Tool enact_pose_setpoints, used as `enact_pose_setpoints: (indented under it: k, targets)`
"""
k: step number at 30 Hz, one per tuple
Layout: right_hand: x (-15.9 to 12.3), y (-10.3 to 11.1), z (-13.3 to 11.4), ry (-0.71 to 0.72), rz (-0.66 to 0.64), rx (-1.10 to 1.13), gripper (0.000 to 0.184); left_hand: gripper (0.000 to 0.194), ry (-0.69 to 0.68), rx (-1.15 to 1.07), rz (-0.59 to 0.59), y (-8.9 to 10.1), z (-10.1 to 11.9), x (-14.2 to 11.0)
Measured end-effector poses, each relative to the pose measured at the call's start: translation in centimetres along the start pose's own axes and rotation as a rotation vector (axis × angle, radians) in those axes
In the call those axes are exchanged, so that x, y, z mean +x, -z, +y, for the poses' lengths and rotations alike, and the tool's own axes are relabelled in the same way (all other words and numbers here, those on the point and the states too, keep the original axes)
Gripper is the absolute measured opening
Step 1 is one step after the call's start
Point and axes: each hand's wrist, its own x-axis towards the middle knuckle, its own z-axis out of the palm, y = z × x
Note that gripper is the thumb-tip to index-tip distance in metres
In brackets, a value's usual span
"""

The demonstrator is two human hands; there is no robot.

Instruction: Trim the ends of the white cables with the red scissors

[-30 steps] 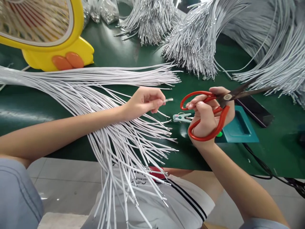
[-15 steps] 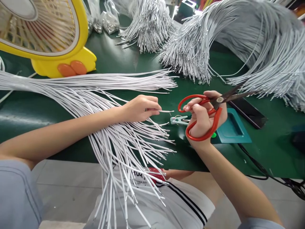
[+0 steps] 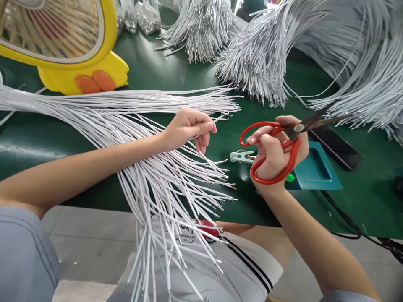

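My left hand (image 3: 192, 129) is closed in a pinch on one white wire (image 3: 222, 118), whose bare end points up and to the right. Beneath my left forearm fans a large bundle of white wires (image 3: 157, 176), some hanging past the table edge over my lap. A straighter row of white wires (image 3: 151, 101) lies just beyond that hand. My right hand (image 3: 277, 151) is wrapped round red-handled scissors (image 3: 291, 161), with fingers through the loops. Their dark blades are slightly apart and point away to the right. A pale clothes-peg-like clip (image 3: 242, 157) lies between my hands.
On the green table (image 3: 151, 67) stands a yellow duck-shaped fan (image 3: 85, 75) at the left. Thick bundles of grey wires (image 3: 258, 63) lie at the back right. A teal tray (image 3: 327, 183) and a dark phone-like slab (image 3: 338, 147) sit beyond my right hand. Black cables (image 3: 343, 218) run at the right edge.
My left hand has risen toward the far row of wires and turned, its lower fingers now looser and the wire end tilted up. My right hand keeps the scissors; the view has shifted slightly.
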Motion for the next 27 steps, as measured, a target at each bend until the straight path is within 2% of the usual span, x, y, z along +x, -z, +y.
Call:
enact_pose_setpoints:
  k: [5, 8, 10, 12, 14, 17, 19, 22, 27]
  targets:
    - [-0.1, 0.0, 0.0, -0.024, -0.016, 0.0, 0.021, 0.03, 0.005, -0.012, -0.009, 0.0, -0.1, -0.1]
    - [-0.2, 0.0, 0.0, -0.021, -0.02, 0.004, 0.021, 0.031, -0.037, 0.091, -0.032, -0.1, -0.2, -0.2]
    - [-0.2, 0.0, 0.0, -0.023, -0.012, -0.007, 0.021, 0.031, -0.13, 0.291, -0.097, -0.2, -0.3, -0.2]
    - [-0.1, 0.0, -0.1, -0.023, 0.002, -0.021, 0.02, 0.03, -0.236, 0.597, -0.14, -0.1, -0.6, -0.1]
    - [0.0, 0.0, -0.1, -0.024, 0.012, -0.021, 0.021, 0.028, -0.274, 0.939, -0.081, 0.4, -0.9, 0.2]
    - [0.0, 0.0, -0.3, -0.033, 0.005, 0.003, 0.022, 0.025, -0.151, 1.371, 0.062, 1.5, -1.2, 0.7]
    - [0.0, 0.0, -0.3, -0.043, 0.001, 0.027, 0.024, 0.026, -0.059, 1.544, 0.071, 2.2, -1.3, 1.0]
    - [0.0, 0.0, -0.4, -0.056, 0.007, 0.046, 0.026, 0.027, -0.012, 1.654, 0.036, 2.6, -1.4, 1.1]
    - [0.1, 0.0, -0.6, -0.077, 0.019, 0.04, 0.027, 0.028, -0.041, 1.68, 0.026, 2.6, -1.8, 1.2]
